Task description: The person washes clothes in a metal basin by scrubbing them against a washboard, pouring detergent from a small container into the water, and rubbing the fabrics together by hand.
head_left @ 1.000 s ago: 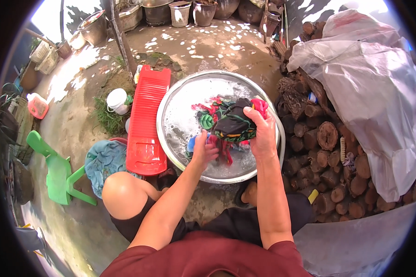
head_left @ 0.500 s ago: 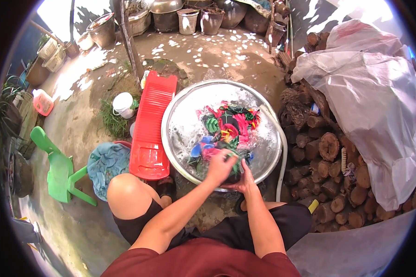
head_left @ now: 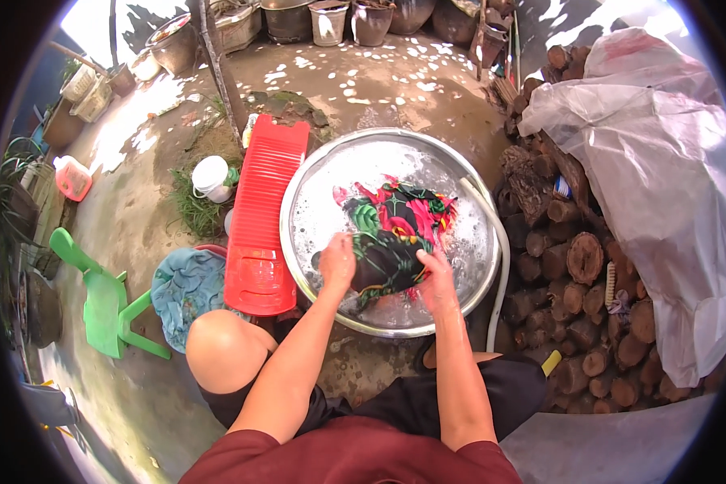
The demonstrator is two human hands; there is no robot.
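A large round metal basin point(head_left: 297, 218) holds soapy water, with a white hose point(head_left: 492, 210) draped over its right rim. In it lies a wet black cloth point(head_left: 387, 262) patterned with red, pink and green flowers. My left hand point(head_left: 337, 260) is closed on the cloth's left side, and my right hand point(head_left: 437, 278) grips its right side. Between them a dark stretch of the fabric is spread above the water. The rest is bunched toward the basin's far side.
A red plastic washboard point(head_left: 270, 210) lies left of the basin. Beyond it are a white bucket point(head_left: 210, 177), a tub of blue cloth point(head_left: 189, 286) and a green plastic chair point(head_left: 109, 302). Stacked logs point(head_left: 577, 266) under plastic sheeting point(head_left: 645, 161) stand at right. Pots point(head_left: 328, 22) line the far side.
My hands were close together at the basin's near edge. They have moved apart and farther in, spreading the cloth between them. A blue patterned part that showed before is out of sight.
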